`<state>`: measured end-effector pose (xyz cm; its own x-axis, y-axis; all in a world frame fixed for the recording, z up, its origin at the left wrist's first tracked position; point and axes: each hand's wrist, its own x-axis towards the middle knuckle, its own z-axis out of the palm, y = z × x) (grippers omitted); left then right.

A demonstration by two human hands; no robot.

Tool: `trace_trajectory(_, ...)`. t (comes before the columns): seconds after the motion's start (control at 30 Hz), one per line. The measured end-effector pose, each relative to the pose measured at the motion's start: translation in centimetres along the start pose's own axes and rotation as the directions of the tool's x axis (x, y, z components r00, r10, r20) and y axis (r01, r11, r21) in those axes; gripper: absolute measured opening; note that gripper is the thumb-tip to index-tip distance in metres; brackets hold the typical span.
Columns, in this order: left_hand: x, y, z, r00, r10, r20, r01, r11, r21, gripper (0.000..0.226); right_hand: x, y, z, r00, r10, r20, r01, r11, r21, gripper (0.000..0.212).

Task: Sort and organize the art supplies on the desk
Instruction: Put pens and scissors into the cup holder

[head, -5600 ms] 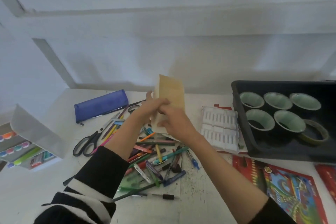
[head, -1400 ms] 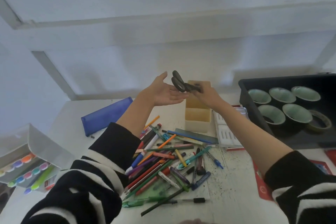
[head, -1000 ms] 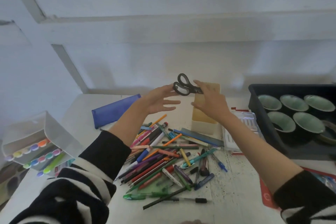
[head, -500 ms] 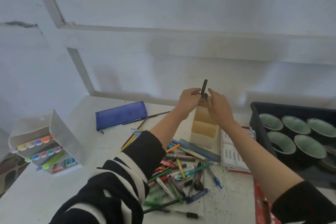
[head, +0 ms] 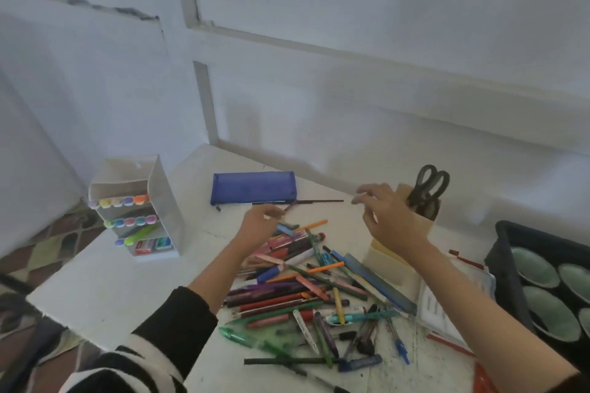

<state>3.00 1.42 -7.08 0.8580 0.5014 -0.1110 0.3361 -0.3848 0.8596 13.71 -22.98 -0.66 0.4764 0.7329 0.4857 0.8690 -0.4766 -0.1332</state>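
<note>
**Scissors parked in the holder, hands above the pen pile**

The loose pens, pencils and markers [head: 303,287] lie in a crossed heap in the middle of the white desk [head: 111,290]. A green set square [head: 271,340] is half buried at the near edge of the heap, and a long blue ruler [head: 380,285] lies along its right side. Behind the heap a thin dark stick [head: 319,201] lies flat on the desk. One end of it is at the foot of the blue pencil case [head: 252,187], which is zipped and lies near the wall.

The left hand [head: 258,226] reaches down to the far edge of the heap. It is blurred, so whether its fingers pinch anything cannot be told. The right hand [head: 389,220] hovers with fingers spread and loosely bent, holding nothing. It covers part of the beige holder [head: 386,266] behind it.

The black scissors [head: 429,183] stand handles-up in the holder's back compartment. What the front compartments contain is hidden by the wrist.

At the left, a white tiered organiser [head: 166,201] stands upright. It has rows of pastel-capped markers on its upper shelves, with a green highlighter and small boxes lower down. At the right edge a dark tray [head: 503,252] holds several tape rolls [head: 547,309] lying flat. A white plastic case [head: 447,300] lies between the tray and the heap.
</note>
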Motion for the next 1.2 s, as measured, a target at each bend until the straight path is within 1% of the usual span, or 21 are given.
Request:
trace_trajectory(0.07, 1.3, -2.8, -2.3, 0.996, -0.016, -0.091, 0.03, 0.986, 0.163, 0.033, 1.5, -0.1, 1.7, 0.985, -0.002, 0.17, -0.004, 0.999, 0.035, 0.022)
trace_trajectory(0.1, 2.0, -3.8, -3.1, 0.995, -0.006, -0.104, 0.031, 0.971, 0.236, 0.036, 2.3, -0.1, 2.7, 0.966, 0.018, 0.259, -0.03, 0.999, 0.044, 0.02)
trace_trajectory(0.13, 2.6, -4.5, -3.7, 0.996, 0.014, -0.09, 0.014, 0.953, 0.303, 0.04, 3.2, -0.1, 3.7, 0.932, 0.045, 0.36, -0.064, 0.997, 0.04, 0.02)
trace_trajectory(0.17, 3.2, -5.0, -4.0, 0.997, 0.05, -0.058, -0.025, 0.929, 0.37, 0.044, 4.1, -0.1, 4.6, 0.881, 0.086, 0.466, -0.109, 0.994, 0.022, 0.023)
trace_trajectory(0.23, 4.3, -5.6, -4.1, 0.989, 0.145, 0.03, -0.141, 0.854, 0.501, 0.05, 5.9, 0.2, 6.4, 0.778, 0.157, 0.608, -0.183, 0.983, -0.019, 0.034)
trace_trajectory(0.3, 5.0, -6.1, -3.5, 0.972, 0.22, 0.082, -0.225, 0.765, 0.604, 0.051, 7.1, 0.5, 8.1, 0.709, 0.203, 0.675, -0.226, 0.973, -0.055, 0.044)
trace_trajectory(0.37, 5.4, -6.8, -2.8, 0.963, 0.251, 0.093, -0.245, 0.685, 0.686, 0.053, 8.0, 0.7, 9.9, 0.662, 0.259, 0.703, -0.283, 0.955, -0.085, 0.052)
trace_trajectory(0.43, 5.5, -7.8, -2.4, 0.96, 0.266, 0.087, -0.246, 0.652, 0.718, 0.053, 8.4, 0.8, 11.6, 0.634, 0.313, 0.707, -0.345, 0.933, -0.103, 0.055)
trace_trajectory(0.47, 5.4, -8.2, -2.2, 0.961, 0.267, 0.075, -0.24, 0.665, 0.707, 0.053, 8.3, 0.7, 12.4, 0.629, 0.331, 0.703, -0.363, 0.925, -0.11, 0.054)
trace_trajectory(0.5, 5.4, -8.6, -2.0, 0.962, 0.268, 0.054, -0.231, 0.691, 0.685, 0.052, 8.1, 0.6, 13.3, 0.642, 0.343, 0.686, -0.364, 0.924, -0.121, 0.051)
trace_trajectory(0.57, 5.4, -9.0, -1.8, 0.958, 0.288, 0.001, -0.226, 0.749, 0.623, 0.046, 7.4, 0.4, 14.7, 0.72, 0.372, 0.586, -0.336, 0.926, -0.175, 0.038)
trace_trajectory(0.63, 5.1, -9.2, -1.7, 0.942, 0.328, -0.074, -0.227, 0.782, 0.58, 0.035, 6.9, -0.2, 15.3, 0.791, 0.39, 0.471, -0.297, 0.919, -0.261, 0.022)
trace_trajectory(0.7, 4.8, -9.4, -1.8, 0.93, 0.343, -0.135, -0.211, 0.796, 0.568, 0.023, 6.7, -0.6, 15.4, 0.819, 0.386, 0.424, -0.269, 0.912, -0.311, 0.016)
trace_trajectory(0.77, 4.8, -9.6, -2.0, 0.926, 0.335, -0.172, -0.189, 0.81, 0.555, 0.017, 6.9, -0.4, 15.3, 0.832, 0.38, 0.405, -0.256, 0.909, -0.328, 0.017)
trace_trajectory(0.83, 4.8, -9.6, -2.0, 0.931, 0.304, -0.203, -0.166, 0.846, 0.506, 0.013, 7.1, 0.0, 14.8, 0.843, 0.364, 0.397, -0.237, 0.912, -0.335, 0.017)
trace_trajectory(0.87, 4.8, -9.5, -2.1, 0.932, 0.289, -0.22, -0.154, 0.864, 0.479, 0.011, 7.1, 0.2, 14.5, 0.841, 0.37, 0.395, -0.257, 0.916, -0.309, 0.016)
trace_trajectory(0.93, 4.8, -9.3, -2.1, 0.933, 0.267, -0.242, -0.133, 0.88, 0.456, 0.007, 7.0, 0.4, 13.8, 0.821, 0.407, 0.4, -0.351, 0.913, -0.208, 0.012)
trace_trajectory(1.0, 4.8, -9.4, -2.1, 0.925, 0.272, -0.264, -0.127, 0.879, 0.459, 0.005, 6.6, 0.3, 13.1, 0.81, 0.415, 0.414, -0.388, 0.909, -0.151, 0.006)
trace_trajectory(1.1, 4.3, -9.3, -2.3, 0.91, 0.25, -0.332, -0.084, 0.893, 0.442, 0.007, 6.1, -0.4, 11.9, 0.821, 0.393, 0.415, -0.358, 0.919, -0.163, 0.005)
trace_trajectory(1.2, 3.3, -9.1, -2.7, 0.879, 0.257, -0.402, -0.079, 0.909, 0.409, 0.007, 6.3, -1.1, 10.1, 0.821, 0.37, 0.434, -0.286, 0.925, -0.248, 0.013)
